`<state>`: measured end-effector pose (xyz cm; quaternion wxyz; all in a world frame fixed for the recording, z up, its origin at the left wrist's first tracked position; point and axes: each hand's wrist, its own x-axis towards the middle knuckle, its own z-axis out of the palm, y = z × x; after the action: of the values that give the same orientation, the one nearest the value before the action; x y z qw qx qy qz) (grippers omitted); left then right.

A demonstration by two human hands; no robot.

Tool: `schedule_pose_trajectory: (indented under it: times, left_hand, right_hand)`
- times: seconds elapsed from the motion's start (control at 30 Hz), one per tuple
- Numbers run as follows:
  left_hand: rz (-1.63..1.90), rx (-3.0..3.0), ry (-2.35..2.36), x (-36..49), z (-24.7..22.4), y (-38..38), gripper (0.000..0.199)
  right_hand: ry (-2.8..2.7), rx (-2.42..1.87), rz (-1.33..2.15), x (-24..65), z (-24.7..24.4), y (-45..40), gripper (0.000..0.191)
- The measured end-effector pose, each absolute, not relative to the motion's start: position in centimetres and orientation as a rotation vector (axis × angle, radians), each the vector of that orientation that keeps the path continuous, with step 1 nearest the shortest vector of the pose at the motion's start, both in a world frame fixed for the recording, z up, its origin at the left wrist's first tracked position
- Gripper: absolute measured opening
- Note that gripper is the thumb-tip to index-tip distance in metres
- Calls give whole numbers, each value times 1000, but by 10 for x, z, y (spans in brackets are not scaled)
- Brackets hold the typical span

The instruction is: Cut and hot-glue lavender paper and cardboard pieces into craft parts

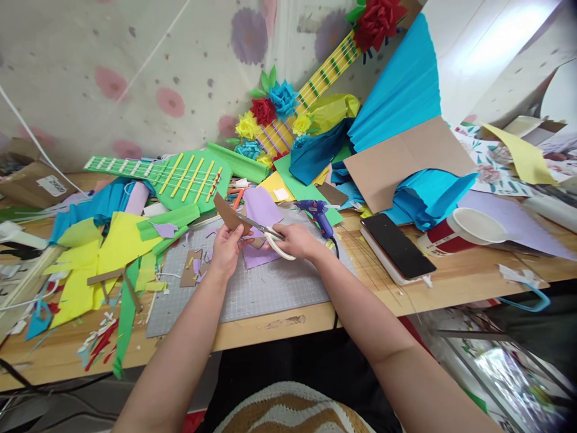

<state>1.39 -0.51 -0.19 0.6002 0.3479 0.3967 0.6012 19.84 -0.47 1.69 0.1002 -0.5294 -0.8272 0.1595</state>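
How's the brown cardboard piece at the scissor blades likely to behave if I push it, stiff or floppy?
The brown cardboard piece is probably fairly stiff, since it juts past the left grip without drooping. It looks thin and small, so it's likely light, though a firm push might crease it.

The scissors have grey metal blades and smooth white plastic-looking handles, and the brown cardboard looks matt, as does the lilac paper. The cutting mat has a dull, plastic-looking face, and the table is pale wood with a rough patch on its front edge. Blue crepe paper shows matt ribs, the glue gun is smooth plastic, and the phone has a glossy, glass-like face.
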Motion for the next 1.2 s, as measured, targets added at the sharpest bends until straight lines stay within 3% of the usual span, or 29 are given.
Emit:
schedule_pose_trajectory:
  times: [0.27, 0.6, 1.2]
  left_hand:
    - [1385, 803, 918, 13, -4, -4, 36]
    - [1397, 851, 932, 15, -4, -5, 37]
    - [1353, 696, 830, 17, -4, -6, 29]
  right_hand:
    - [-2423, -1575, 539, 199, 15, -3, 55]
    - [-2438, -1378, 888, 207, 16, 0, 55]
    - [-2513, -1591, 532, 194, 19, -9, 58]
